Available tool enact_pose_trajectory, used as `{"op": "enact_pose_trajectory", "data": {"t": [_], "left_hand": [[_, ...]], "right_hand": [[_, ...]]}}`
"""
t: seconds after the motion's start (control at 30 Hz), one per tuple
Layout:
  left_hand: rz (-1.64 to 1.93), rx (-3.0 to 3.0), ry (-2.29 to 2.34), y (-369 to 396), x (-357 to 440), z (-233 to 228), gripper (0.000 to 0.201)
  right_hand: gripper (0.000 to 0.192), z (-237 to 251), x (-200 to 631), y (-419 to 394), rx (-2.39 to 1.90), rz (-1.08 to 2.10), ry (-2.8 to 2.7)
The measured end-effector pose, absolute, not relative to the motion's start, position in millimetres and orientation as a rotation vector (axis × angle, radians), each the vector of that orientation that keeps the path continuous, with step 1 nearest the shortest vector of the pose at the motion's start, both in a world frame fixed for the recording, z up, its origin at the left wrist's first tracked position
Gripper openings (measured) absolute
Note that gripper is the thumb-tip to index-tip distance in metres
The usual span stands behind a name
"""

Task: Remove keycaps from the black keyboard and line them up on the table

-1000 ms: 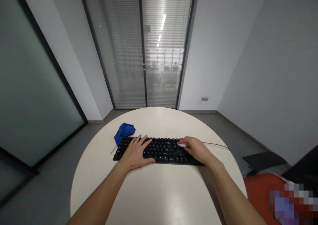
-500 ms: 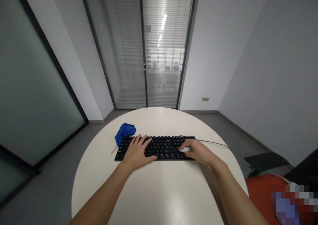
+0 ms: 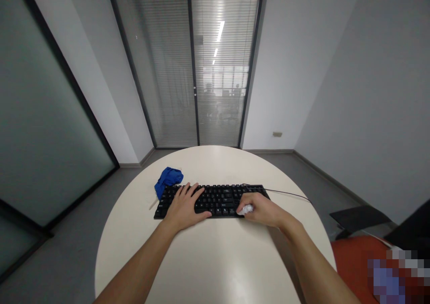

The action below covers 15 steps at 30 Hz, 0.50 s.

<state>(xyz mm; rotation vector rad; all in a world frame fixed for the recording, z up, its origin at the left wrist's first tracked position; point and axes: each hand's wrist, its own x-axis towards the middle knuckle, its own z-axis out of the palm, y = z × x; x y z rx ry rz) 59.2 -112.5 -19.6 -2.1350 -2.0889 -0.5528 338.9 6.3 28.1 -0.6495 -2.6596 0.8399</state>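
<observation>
A black keyboard [image 3: 221,201] lies on the pale round table [image 3: 208,259]. My left hand [image 3: 186,207] rests flat over its left part, fingers spread on the keys. Closed around a crumpled white wad, which looks like tissue [image 3: 247,209], my right hand [image 3: 264,208] presses it to the keys at the lower right. That hand hides the right end of the keyboard. Behind the left end of the keyboard sits a bunched blue cloth [image 3: 169,178], touching its corner.
A thin stick [image 3: 153,204] lies left of the keyboard. The black cable [image 3: 289,192] runs off the table's right edge. An orange chair [image 3: 349,263] stands at the right. A glass door with blinds [image 3: 221,93] is beyond the table.
My right hand has moved a little left and toward me over the keys with the white wad. My left hand stays in place on the keyboard.
</observation>
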Motion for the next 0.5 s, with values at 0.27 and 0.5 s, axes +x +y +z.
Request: {"op": "enact_pose_trajectory", "data": {"t": [0.27,0.5], "left_hand": [[-0.549,-2.139,-2.099,-113,60,-18,0.083],[-0.549,-2.142,-2.096,-113,59,-19,0.082]], "right_hand": [[0.029,24,360,26,-0.875,0.772,-2.569],[0.040,7,378,55,-0.962,0.463,-2.374]]}}
